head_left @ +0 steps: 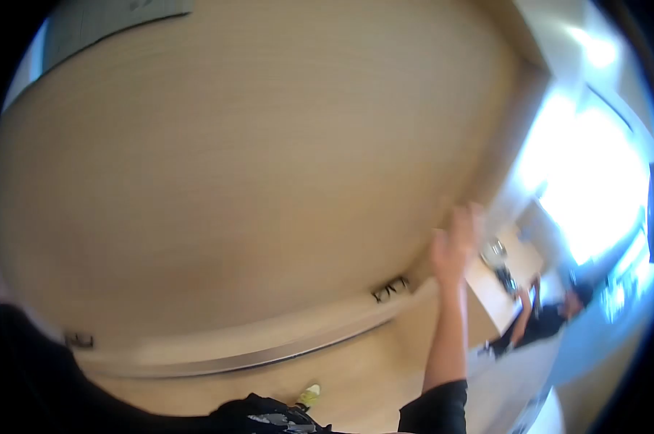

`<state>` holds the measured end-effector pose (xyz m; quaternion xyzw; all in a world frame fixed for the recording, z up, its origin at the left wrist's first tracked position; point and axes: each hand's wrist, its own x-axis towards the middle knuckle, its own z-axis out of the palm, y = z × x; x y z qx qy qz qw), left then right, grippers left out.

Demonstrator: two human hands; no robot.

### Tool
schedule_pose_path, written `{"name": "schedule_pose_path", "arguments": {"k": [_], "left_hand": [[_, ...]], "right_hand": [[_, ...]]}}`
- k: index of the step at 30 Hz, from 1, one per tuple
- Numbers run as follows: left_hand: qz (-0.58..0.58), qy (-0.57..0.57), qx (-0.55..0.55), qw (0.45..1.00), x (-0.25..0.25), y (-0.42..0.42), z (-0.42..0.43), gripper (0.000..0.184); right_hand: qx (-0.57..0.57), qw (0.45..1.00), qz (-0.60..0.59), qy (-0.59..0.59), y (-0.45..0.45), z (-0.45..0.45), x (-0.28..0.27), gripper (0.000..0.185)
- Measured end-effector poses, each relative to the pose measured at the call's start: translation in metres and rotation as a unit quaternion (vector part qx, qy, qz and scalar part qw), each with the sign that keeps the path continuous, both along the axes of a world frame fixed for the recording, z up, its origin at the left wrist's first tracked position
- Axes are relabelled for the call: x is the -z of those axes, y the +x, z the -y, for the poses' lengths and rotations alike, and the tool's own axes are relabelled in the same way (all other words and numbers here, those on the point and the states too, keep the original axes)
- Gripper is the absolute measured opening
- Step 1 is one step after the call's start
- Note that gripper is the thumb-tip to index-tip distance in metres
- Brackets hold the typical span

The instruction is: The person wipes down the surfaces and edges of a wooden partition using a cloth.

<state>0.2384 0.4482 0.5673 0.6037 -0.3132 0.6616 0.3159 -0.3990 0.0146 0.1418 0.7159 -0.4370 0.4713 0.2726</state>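
A broad light-wood panel (pixel 254 159) fills most of the head view. My right hand (pixel 458 242) is raised at its lower right edge, with the fingers stretched out and apart. The hand is smeared by motion and holds nothing I can see; whether it touches the edge, I cannot tell. Small black fittings sit along the panel's lower side, one (pixel 390 289) near my right forearm and another (pixel 81 340) at the far left. My left hand does not show; only a dark shape is at the lower left border.
On the right, a person in dark clothing (pixel 544 322) reaches over a light counter (pixel 486 289) with objects on it. Bright windows (pixel 595 181) glare behind. A grey panel (pixel 110 29) is at the top left. A yellowish shoe (pixel 309 395) stands on the floor below.
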Motion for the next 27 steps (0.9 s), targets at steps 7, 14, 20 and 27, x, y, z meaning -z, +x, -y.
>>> {"name": "schedule_pose_path", "arguments": {"k": [7, 14, 20, 27], "left_hand": [[0.007, 0.008, -0.093, 0.996, -0.018, -0.090, 0.051, 0.072], [0.074, 0.025, -0.128, 0.989, -0.065, -0.166, 0.138, 0.067], [0.082, 0.034, -0.124, 0.988, -0.081, -0.239, 0.209, 0.062], [0.121, 0.072, -0.111, 0.984, -0.083, -0.340, 0.320, 0.056]], "right_hand": [[0.068, 0.988, 0.065, -0.125, -0.057, 0.126, -0.034, 0.081], [-0.035, 0.970, 0.214, -0.109, -0.064, 0.147, -0.024, 0.068], [0.004, 0.980, 0.153, -0.127, -0.071, 0.147, -0.020, 0.064], [-0.072, 0.986, 0.095, -0.115, -0.083, 0.151, 0.002, 0.061]]}}
